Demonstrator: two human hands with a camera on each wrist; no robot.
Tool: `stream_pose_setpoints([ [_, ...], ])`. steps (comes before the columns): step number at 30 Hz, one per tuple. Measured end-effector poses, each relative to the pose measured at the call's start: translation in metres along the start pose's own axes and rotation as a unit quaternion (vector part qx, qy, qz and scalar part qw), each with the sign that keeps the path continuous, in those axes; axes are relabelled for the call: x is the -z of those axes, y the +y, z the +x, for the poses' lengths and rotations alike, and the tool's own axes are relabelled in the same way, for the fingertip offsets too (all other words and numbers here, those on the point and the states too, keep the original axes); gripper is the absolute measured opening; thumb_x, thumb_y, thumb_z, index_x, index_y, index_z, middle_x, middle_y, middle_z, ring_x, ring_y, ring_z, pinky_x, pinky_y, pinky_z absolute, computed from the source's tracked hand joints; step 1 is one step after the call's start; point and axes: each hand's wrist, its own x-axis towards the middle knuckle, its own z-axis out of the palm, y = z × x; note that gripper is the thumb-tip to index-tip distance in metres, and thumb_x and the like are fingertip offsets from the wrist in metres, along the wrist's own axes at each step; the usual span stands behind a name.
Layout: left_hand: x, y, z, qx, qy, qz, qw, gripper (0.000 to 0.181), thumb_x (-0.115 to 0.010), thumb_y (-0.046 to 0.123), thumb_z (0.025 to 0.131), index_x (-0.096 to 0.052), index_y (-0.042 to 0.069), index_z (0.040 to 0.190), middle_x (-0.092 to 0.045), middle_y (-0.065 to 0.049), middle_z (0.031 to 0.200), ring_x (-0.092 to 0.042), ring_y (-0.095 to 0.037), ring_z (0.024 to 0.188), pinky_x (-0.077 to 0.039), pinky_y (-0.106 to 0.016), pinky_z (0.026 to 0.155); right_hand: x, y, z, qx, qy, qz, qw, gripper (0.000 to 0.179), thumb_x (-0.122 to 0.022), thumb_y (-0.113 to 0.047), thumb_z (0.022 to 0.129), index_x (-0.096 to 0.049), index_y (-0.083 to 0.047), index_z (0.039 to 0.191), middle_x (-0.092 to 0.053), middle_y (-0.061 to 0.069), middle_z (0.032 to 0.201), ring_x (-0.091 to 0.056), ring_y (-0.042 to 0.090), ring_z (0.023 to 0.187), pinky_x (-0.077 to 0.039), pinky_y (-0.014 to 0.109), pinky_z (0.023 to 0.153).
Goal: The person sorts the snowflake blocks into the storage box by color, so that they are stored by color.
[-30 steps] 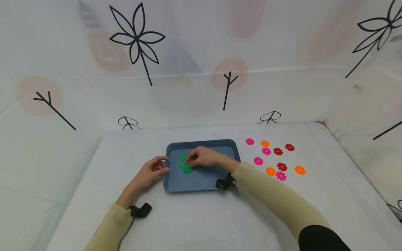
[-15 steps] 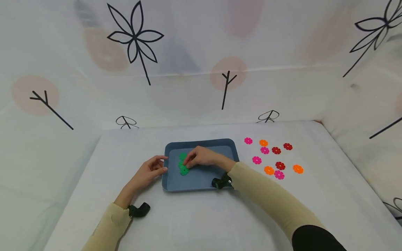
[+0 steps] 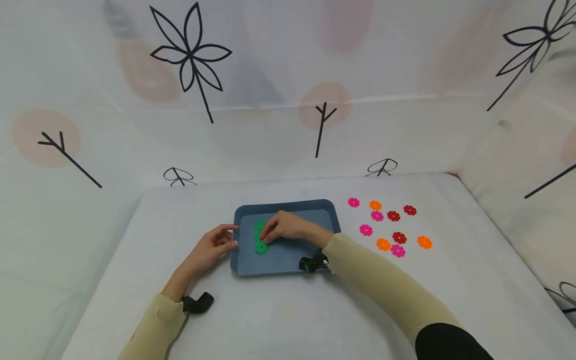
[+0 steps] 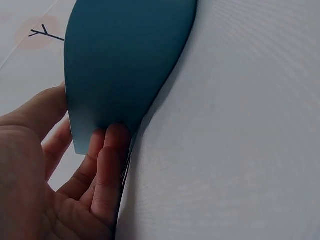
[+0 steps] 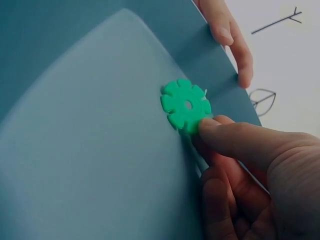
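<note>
In the head view several green notched discs lie in a line in the left part of a blue-grey tray point(image 3: 288, 265). My right hand point(image 3: 288, 225) reaches over them from the right. In the right wrist view its thumb and finger pinch the rim of a flat green notched disc point(image 5: 182, 106) with a small hole at its centre. At the tray's left side is my left hand point(image 3: 211, 250), fingers and thumb parted. Its fingertips point(image 4: 107, 160) touch the outer wall in the left wrist view. The pinching fingers partly cover the green discs in the head view.
Right of the tray, loose notched discs are scattered on the white table point(image 3: 252, 315): pink discs point(image 3: 366, 230), orange discs point(image 3: 424, 242) and dark red discs point(image 3: 399, 237). A white cloth wall point(image 3: 252, 145) with drawn flowers stands behind. Black cameras sit on both wrists.
My right hand has shifted slightly left, and the nearest green disc has moved left and toward the front of the tray. My left hand stays at the tray's edge. The head view has drifted slightly.
</note>
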Motion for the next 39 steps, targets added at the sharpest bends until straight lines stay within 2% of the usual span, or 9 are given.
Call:
stream_pose_setpoints([
  [7,-0.0006,-0.0003,-0.0005,0.0,0.002,0.001,1.0,0.045,-0.068,0.012,0.096,-0.054,0.002,0.138,-0.057,-0.011,0.105,-0.057,-0.015,0.08,-0.044,-0.025,0.068,-0.0025,0.0022,0.0016,-0.007,0.007,0.0,0.9999,0.016,-0.08,-0.015,0.085,-0.08,-0.01,0.101,-0.074,-0.002,0.095,-0.063,0.009,0.094,-0.046,0.031,0.093],
  [16,-0.0009,0.0041,-0.0009,0.006,-0.002,0.004,1.0,0.044,-0.068,0.017,0.097,-0.055,0.004,0.137,-0.057,-0.012,0.103,-0.057,-0.015,0.079,-0.043,-0.026,0.069,-0.0037,0.0031,0.0015,-0.018,0.011,-0.003,0.9998,0.015,-0.08,-0.017,0.085,-0.081,-0.013,0.1,-0.074,-0.003,0.098,-0.063,0.01,0.096,-0.047,0.031,0.091],
  [23,-0.0002,0.0053,-0.0024,0.005,0.0,-0.002,1.0,0.046,-0.067,0.012,0.097,-0.052,0.0,0.138,-0.057,-0.011,0.105,-0.056,-0.014,0.079,-0.043,-0.026,0.068,-0.0032,0.004,0.002,-0.016,0.006,0.003,0.9998,0.017,-0.08,-0.018,0.086,-0.081,-0.013,0.102,-0.074,-0.003,0.1,-0.063,0.01,0.099,-0.046,0.033,0.094],
  [30,-0.0001,0.0054,-0.0016,0.004,-0.001,-0.002,1.0,0.044,-0.068,0.015,0.097,-0.054,0.003,0.137,-0.058,-0.012,0.103,-0.057,-0.014,0.079,-0.043,-0.026,0.069,-0.0012,0.0039,0.0033,-0.015,0.0,0.009,0.9998,0.019,-0.08,-0.018,0.085,-0.08,-0.014,0.103,-0.074,-0.004,0.101,-0.063,0.009,0.101,-0.044,0.034,0.098],
  [39,-0.0006,0.0067,-0.0024,0.006,-0.001,-0.005,1.0,0.044,-0.068,0.015,0.096,-0.055,0.002,0.136,-0.057,-0.013,0.103,-0.056,-0.014,0.079,-0.042,-0.025,0.068,0.0021,0.0088,0.0037,0.004,-0.011,0.037,0.9992,0.025,-0.078,-0.012,0.087,-0.077,-0.01,0.111,-0.074,-0.001,0.105,-0.065,0.01,0.103,-0.046,0.031,0.096],
])
